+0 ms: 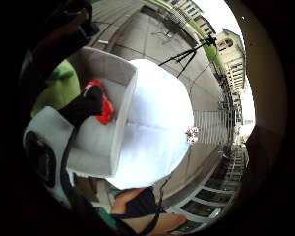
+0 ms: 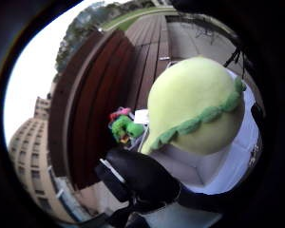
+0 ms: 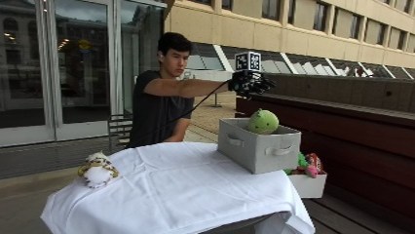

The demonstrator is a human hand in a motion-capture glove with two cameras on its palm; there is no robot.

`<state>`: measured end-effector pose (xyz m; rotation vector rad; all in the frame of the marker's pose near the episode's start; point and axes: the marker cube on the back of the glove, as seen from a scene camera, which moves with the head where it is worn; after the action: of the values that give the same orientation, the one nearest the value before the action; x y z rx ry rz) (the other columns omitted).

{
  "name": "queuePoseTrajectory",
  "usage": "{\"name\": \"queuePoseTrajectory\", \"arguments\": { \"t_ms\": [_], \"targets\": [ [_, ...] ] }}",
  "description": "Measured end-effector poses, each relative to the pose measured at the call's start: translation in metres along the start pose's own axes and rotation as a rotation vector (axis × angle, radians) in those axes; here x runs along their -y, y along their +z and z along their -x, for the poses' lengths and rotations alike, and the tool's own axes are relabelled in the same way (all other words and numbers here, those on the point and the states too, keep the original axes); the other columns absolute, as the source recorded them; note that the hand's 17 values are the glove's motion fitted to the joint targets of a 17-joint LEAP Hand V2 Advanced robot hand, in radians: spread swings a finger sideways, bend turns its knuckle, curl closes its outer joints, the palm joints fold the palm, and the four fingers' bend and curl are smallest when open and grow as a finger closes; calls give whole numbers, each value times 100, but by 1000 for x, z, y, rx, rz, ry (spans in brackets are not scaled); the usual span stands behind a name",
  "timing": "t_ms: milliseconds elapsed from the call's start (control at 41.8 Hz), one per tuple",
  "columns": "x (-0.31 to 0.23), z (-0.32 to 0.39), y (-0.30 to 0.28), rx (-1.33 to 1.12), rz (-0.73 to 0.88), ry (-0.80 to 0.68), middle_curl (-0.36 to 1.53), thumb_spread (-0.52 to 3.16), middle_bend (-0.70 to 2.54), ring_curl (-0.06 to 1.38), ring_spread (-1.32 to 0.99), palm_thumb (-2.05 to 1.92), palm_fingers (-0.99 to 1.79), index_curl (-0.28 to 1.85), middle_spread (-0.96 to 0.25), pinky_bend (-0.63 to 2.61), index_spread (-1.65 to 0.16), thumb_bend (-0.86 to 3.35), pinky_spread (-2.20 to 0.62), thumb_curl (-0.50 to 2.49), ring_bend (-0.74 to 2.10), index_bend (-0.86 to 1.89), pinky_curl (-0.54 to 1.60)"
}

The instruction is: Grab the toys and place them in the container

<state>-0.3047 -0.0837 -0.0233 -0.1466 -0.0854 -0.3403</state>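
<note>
1. Where the white cloth hangs off the desk [image 3: 175, 195] nearest the outside camera, a small white and yellow plush toy [image 3: 97, 170] sits at the corner, well apart from the grip and far below it.
2. Further back on the desk stands a grey fabric container [image 3: 258, 146], almost straight under the grip.
3. A round green plush toy [image 3: 263, 121] shows above the container's rim, directly beneath the grip and clear of it, with open air between the two.
4. The thumb side palm view shows this green toy [image 2: 194, 111] close under the palm, over the container's grey inside [image 2: 180, 164].
5. In the little finger side palm view a red toy [image 1: 104, 105] lies inside the container [image 1: 105, 132], partly hidden by a gloved finger.
6. The grip, the gloved right hand [image 3: 249, 83], hangs in the air above the container at the end of an outstretched arm.
7. Its fingers point downward, spread and relaxed, and they hold nothing.
8. Beside the container, past the desk's edge and lower than the grip, a white box [image 3: 307, 184] holds several bright toys [image 3: 306, 164] in green, pink and red.
9. Behind the grip runs a dark wooden bench [image 3: 363, 126] with a high back.
</note>
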Motion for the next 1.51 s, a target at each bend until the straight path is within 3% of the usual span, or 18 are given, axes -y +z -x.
{"name": "queuePoseTrajectory", "arguments": {
  "t_ms": [48, 167, 335, 957, 1243, 1387, 1506],
  "targets": [
    [7, -12, 1, -43, -49, -17, 65, 85, 21, 46, -26, -13, 15, 24, -26, 128, -34, -22, -33, 66, 96, -2, 53],
    [-22, 11, -6, -136, -109, 63, 61, 85, 18, 38, -15, -18, -3, 21, -14, 137, -34, -17, -20, 56, 78, 9, 51],
    [-46, -22, -21, -237, -128, 97, 56, 85, 19, 28, -7, -18, -18, 21, -7, 130, -33, -14, -7, 45, 60, 15, 45],
    [-130, -290, -20, -226, -112, 380, 48, 87, 19, 25, -8, -16, -18, 18, -3, 91, -30, -12, -3, 24, 35, 9, 31],
    [-195, -412, -15, -289, -109, 489, 45, 88, 17, 26, -12, -15, -14, 17, -1, 90, -30, -11, -4, 20, 30, 9, 31],
    [-240, -462, -11, -258, 4, 537, 44, 88, 17, 26, -14, -14, -12, 16, -1, 94, -30, -11, -2, 19, 28, 9, 32],
    [-260, -502, 11, -239, -44, 534, 43, 88, 18, 27, -16, -14, -12, 16, -1, 97, -30, -10, -1, 19, 28, 9, 33]
  ]
}}
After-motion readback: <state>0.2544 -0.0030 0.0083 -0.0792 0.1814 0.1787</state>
